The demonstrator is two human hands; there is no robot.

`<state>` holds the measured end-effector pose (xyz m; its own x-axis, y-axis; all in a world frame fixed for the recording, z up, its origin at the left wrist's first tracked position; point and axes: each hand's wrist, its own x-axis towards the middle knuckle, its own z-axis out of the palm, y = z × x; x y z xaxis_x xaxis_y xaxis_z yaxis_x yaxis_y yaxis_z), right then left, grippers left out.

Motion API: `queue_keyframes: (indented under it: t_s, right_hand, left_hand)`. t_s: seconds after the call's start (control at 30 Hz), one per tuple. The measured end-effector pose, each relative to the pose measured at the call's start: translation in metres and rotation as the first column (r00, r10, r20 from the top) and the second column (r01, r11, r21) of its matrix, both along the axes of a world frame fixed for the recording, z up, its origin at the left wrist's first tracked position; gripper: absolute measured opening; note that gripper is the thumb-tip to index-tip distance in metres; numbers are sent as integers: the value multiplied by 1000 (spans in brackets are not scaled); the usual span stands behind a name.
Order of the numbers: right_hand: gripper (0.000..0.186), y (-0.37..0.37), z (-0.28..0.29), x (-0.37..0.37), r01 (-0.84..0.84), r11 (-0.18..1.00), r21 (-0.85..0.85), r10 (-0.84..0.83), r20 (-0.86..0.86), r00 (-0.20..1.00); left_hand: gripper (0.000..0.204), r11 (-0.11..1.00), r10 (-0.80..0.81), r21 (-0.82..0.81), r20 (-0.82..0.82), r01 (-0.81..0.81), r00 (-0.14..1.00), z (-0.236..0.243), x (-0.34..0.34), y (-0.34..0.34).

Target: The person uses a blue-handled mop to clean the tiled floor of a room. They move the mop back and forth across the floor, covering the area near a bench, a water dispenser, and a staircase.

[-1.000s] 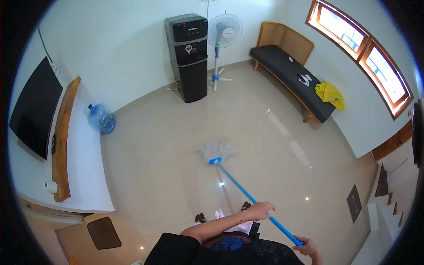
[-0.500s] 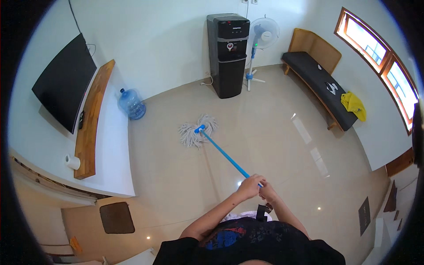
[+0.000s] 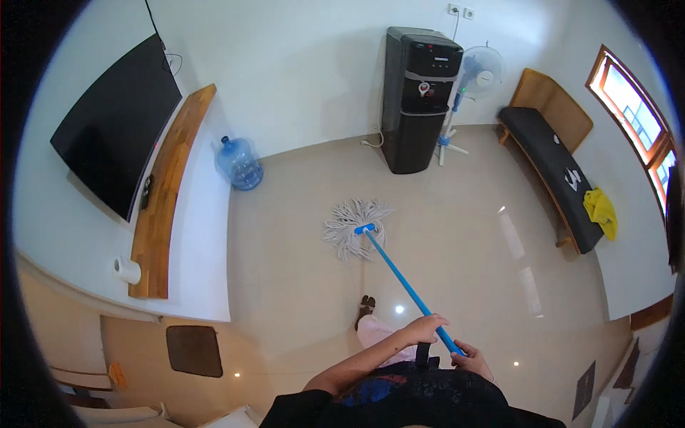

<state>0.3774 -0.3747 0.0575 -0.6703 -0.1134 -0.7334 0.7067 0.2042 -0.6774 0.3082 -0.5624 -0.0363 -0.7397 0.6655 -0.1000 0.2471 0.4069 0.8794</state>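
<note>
A string mop with a blue handle [image 3: 405,284] slants from my body out to the floor. Its grey-white strands [image 3: 348,241] lie spread on the tiles around a blue clamp. My left hand [image 3: 426,330] is closed around the handle a short way below its top end. Close by on the right, my right hand [image 3: 472,359] grips the end of the handle, near my waist. One of my feet [image 3: 365,308], in dark footwear, shows on the floor left of the handle.
A blue water jug [image 3: 240,164] stands by the left wall, under a wooden shelf [image 3: 171,192] and a wall television [image 3: 118,128]. A black water dispenser [image 3: 414,107] and white fan [image 3: 479,75] stand at the back. A dark-cushioned bench [image 3: 546,153] is at right, a brown mat [image 3: 194,351] at lower left.
My hands have moved apart along the handle and nearer my body, drawing the mop head back toward me. My foot has come into view, and the view has turned leftward.
</note>
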Motion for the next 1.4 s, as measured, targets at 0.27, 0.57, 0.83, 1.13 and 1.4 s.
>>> queue_keyframes:
  t_s: [0.27, 0.57, 0.83, 1.13, 1.4]
  right_hand:
    - [46, -109, -67, -196, 21, 1000, -22, -21, -3, 1000]
    - [13, -267, -146, -456, -190, 982, 24, 190, -211, 959]
    - [44, -274, -121, -365, -377, 855, 357, 507, -415, 755]
    - [47, -111, 67, -213, -412, 875, 255, 388, 139, 911]
    - [43, -235, 0, -211, -312, 949, 57, 312, 0, 950]
  left_hand:
    - [53, 922, 313, -274, 115, -273, 943, 21, -96, -131]
    - [46, 815, 565, -226, 113, -533, 817, 21, -147, -204]
    - [58, 790, 607, -166, 75, -590, 791, 17, -160, -207]
    - [60, 938, 346, -20, 11, -346, 938, 26, -182, -190]
    - [50, 847, 532, -26, 2, -532, 847, 17, -147, -252]
